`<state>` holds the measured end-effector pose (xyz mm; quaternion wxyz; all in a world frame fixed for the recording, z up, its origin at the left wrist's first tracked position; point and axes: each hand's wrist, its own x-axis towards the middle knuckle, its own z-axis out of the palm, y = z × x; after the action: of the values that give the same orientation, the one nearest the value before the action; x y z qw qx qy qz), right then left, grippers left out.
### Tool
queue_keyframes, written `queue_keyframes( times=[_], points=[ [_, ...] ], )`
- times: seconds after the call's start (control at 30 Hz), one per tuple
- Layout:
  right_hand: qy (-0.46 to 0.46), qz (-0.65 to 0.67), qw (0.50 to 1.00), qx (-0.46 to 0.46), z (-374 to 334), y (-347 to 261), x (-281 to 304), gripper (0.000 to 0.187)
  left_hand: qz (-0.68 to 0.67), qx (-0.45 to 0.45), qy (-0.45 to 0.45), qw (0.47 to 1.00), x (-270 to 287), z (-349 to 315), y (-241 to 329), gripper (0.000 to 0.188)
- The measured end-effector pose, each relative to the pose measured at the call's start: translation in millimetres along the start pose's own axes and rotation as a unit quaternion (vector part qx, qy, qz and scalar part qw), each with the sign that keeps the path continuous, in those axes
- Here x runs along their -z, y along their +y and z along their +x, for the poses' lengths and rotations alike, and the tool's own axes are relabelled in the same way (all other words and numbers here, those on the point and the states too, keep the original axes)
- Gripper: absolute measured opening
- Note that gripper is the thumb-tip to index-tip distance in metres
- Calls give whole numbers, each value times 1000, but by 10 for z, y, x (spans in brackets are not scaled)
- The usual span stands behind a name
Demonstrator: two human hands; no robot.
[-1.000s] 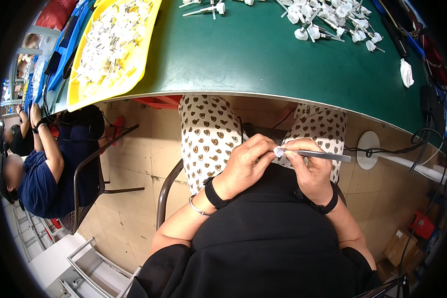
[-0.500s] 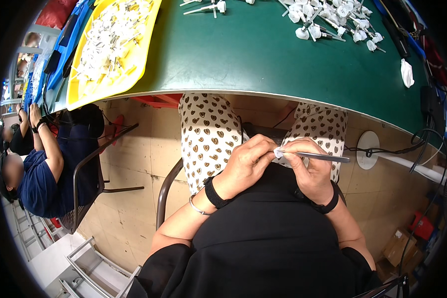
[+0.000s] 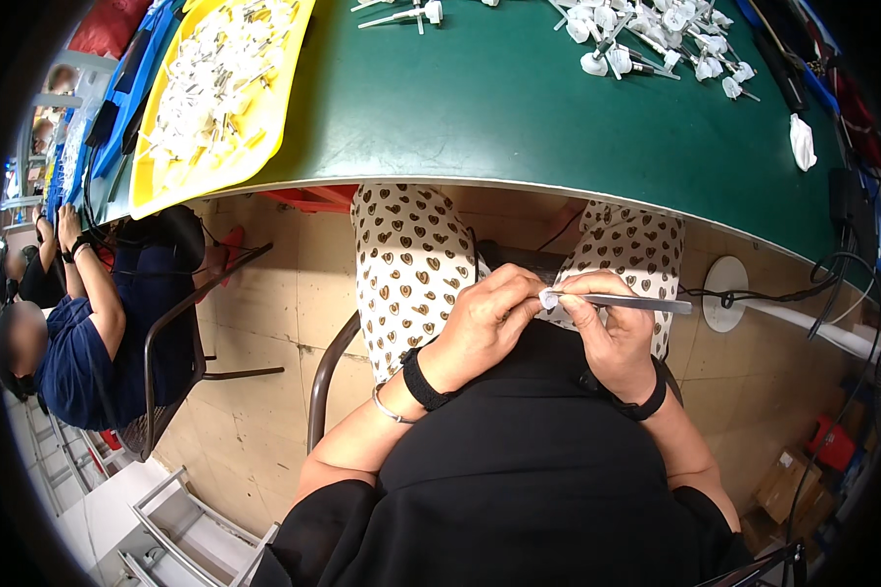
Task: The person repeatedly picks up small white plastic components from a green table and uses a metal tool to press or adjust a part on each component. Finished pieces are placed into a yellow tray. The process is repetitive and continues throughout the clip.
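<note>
Above my lap, both hands meet over a small white plastic piece (image 3: 548, 298). Its lower end is hidden by the fingertips of my left hand (image 3: 485, 321), which pinch it. My right hand (image 3: 617, 338) is closed on grey metal tweezers (image 3: 651, 304), held nearly level, their broad end sticking out to the right. The tips of the tweezers reach the white piece; whether they grip it is too small to tell.
Ahead is a green-topped table (image 3: 480, 108). A yellow tray (image 3: 274, 147) heaped with small parts stands at left, a pile of white-headed parts (image 3: 656, 34) at far right. A crumpled white scrap (image 3: 802, 143) lies near the right edge. A co-worker (image 3: 78, 342) sits at left.
Both hands stay nearly in place. The tweezers have turned slightly in my right hand, their broad end tipping up a little.
</note>
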<state>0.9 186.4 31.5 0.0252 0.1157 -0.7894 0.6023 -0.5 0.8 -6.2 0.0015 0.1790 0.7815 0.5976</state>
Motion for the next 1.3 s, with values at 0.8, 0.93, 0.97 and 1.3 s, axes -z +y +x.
queue_keyframes(
  times=[0.8,0.93,0.97,1.3],
  points=[
    [-46,-91,989,111,74,-33,25,8,26,-6,-26,999,28,-17,36,17],
    [-71,-105,980,150,79,-34,35,13,36,-8,-22,999,27,-37,33,15],
    [-74,-104,980,153,74,-22,39,13,37,-4,-21,999,27,-38,39,15],
    [18,91,994,-57,-90,63,-20,14,-2,-4,13,1000,12,0,23,15]
  ],
)
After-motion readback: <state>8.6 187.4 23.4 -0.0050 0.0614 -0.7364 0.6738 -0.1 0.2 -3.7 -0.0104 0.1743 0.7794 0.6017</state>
